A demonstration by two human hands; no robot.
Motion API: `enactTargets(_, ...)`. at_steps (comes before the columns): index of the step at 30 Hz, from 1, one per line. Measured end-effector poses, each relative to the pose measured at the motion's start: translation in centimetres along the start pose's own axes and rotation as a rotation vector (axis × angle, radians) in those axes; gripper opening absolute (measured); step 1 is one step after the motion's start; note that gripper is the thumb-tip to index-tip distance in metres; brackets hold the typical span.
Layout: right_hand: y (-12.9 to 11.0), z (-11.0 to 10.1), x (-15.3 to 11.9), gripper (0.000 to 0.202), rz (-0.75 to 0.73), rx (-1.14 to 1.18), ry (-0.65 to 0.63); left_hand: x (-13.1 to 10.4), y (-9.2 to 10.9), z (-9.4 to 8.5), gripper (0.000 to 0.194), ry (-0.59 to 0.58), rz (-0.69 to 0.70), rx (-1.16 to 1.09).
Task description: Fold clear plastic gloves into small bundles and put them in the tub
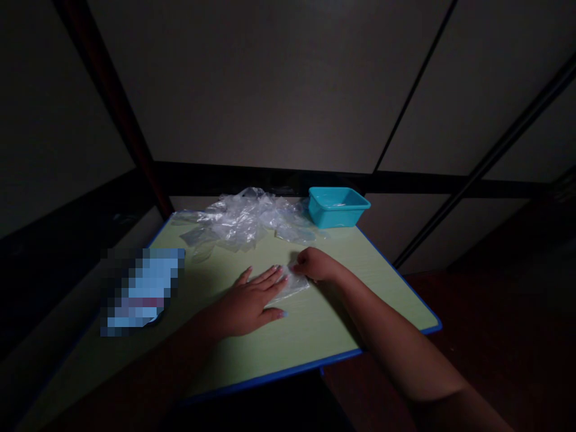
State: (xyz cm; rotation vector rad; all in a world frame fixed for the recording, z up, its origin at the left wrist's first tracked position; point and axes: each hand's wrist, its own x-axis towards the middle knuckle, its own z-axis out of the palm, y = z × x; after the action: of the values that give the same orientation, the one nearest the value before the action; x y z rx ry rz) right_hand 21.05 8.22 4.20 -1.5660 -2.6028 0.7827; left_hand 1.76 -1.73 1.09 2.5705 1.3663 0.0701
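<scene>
The left hand lies flat, fingers spread, on a clear plastic bag upon the table. The right hand, apart from the left, is curled at the bag's other end (whether it pinches, I cannot tell). Beyond both hands are heaped plastic bags and a turquoise tub.

The plastic film is clear, the tub turquoise, the tabletop pale green with blue edging.

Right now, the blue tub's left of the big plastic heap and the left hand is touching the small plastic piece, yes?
Not quite: the head view shows the blue tub to the right of the big plastic heap. The left hand is touching the small plastic piece.
</scene>
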Motion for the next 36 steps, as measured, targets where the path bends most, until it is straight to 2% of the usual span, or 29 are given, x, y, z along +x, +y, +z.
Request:
enactTargets(5, 0.1, -0.3, 0.1, 0.022, -0.019, -0.117, 0.111, 0.1, -0.5, 0.0, 0.061, 0.024, 0.003, 0.015)
enactTargets(10, 0.4, -0.2, 0.3, 0.026, 0.016, -0.209, 0.208, 0.2, -0.3, -0.3, 0.062, -0.005, 0.000, 0.008)
enactTargets(16, 0.6, 0.0, 0.3, 0.025, 0.058, -0.264, 0.240, 0.2, -0.1, -0.8, 0.062, -0.045, 0.021, -0.005)
enactTargets(24, 0.6, 0.1, 0.4, 0.024, 0.061, -0.280, 0.259, 0.1, 0.0, -1.1, 0.057, -0.034, 0.047, -0.008)
enactTargets(32, 0.3, 0.5, 0.4, 0.020, -0.074, -0.172, 0.391, 0.2, -0.1, -0.8, 0.063, 0.010, 0.058, 0.025)
enactTargets(36, -0.1, 0.6, 0.0, 0.018, -0.194, -0.027, 0.441, 0.2, -0.1, -0.4, 0.065, 0.064, 0.067, 0.033)
